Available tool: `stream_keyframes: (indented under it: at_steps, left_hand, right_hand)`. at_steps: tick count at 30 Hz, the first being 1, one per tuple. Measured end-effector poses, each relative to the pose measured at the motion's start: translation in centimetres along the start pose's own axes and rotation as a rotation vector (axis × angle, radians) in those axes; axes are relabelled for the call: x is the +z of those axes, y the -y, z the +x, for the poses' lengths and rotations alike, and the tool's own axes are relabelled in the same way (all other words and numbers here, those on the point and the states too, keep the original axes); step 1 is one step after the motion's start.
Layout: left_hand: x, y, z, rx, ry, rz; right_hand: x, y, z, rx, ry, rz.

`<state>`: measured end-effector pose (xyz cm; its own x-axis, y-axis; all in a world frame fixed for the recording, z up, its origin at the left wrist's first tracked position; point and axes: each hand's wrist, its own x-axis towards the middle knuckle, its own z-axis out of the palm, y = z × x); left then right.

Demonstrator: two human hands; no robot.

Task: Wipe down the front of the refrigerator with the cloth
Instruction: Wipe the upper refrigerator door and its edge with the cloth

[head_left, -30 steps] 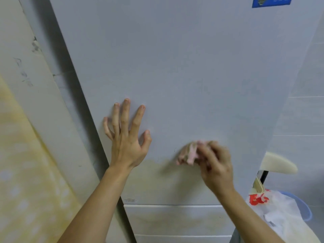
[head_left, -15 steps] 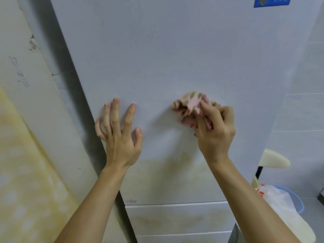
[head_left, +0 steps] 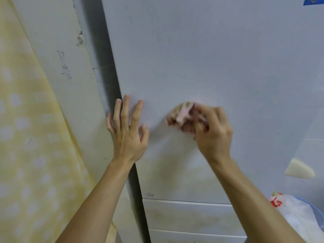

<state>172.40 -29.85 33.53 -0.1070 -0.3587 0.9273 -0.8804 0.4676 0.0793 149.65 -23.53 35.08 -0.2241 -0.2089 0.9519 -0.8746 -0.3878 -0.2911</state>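
The left hand is lying flat with fingers spread and pointing up, forearm reaching up from below. The right hand, motion-blurred, is closing its grip around bunched fabric, wrist bent.

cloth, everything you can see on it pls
The cloth is a small rag, pink with olive-green patches, soft fabric by its look, bunched into a wad and motion-blurred. The right hand grips it, fingers curled over its right part, and presses it against the refrigerator's pale grey upper door, about mid-height in view. The left hand lies apart from it.
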Motion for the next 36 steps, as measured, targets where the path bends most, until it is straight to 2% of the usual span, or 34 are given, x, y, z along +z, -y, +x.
stream_keyframes:
  at_steps: [3, 6, 11, 14, 17, 19, 23, 26, 28, 31, 36]
  left_hand:
    - [-0.4, 1.6, 0.0, -0.016, 0.008, 0.026]
    - [-0.8, 3.1, -0.2, -0.035, 0.051, 0.030]
    - [-1.0, 4.4, -0.5, -0.022, 0.100, 0.022]
    - [-1.1, 5.1, -0.8, -0.007, 0.125, 0.042]
    - [-1.1, 5.9, -1.1, -0.022, 0.128, 0.040]
    - [-1.0, 6.4, -1.2, -0.038, 0.124, 0.027]
    - [-0.7, 7.3, -1.4, -0.041, 0.134, 0.021]
    - [-0.4, 8.2, -1.5, -0.045, 0.124, 0.007]
    - [-0.2, 8.6, -1.7, -0.058, 0.121, -0.015]
    - [0.2, 9.3, -2.2, -0.050, 0.120, -0.025]
    - [0.6, 10.5, -2.9, -0.041, 0.094, -0.023]
  right_hand:
    - [2.0, 2.3, 2.6, 0.027, -0.121, 0.002]
    - [3.7, 2.9, -0.5, -0.038, -0.121, 0.000]
    - [4.7, 1.4, -10.7, -0.322, 0.176, -0.027]
    - [4.7, 0.5, -13.5, -0.357, 0.328, -0.014]
    - [4.6, 1.2, -11.9, -0.336, 0.405, -0.025]
    - [4.2, 2.3, -8.5, -0.302, 0.313, -0.025]
    - [5.4, 5.2, -1.4, -0.154, -0.007, -0.061]
    - [7.3, 5.9, -2.2, -0.159, -0.080, -0.089]
    - [8.2, 5.2, -5.7, -0.254, -0.009, -0.107]
    - [8.8, 3.7, -12.3, -0.346, 0.192, -0.081]
    - [8.7, 3.4, -15.9, -0.334, 0.398, -0.032]
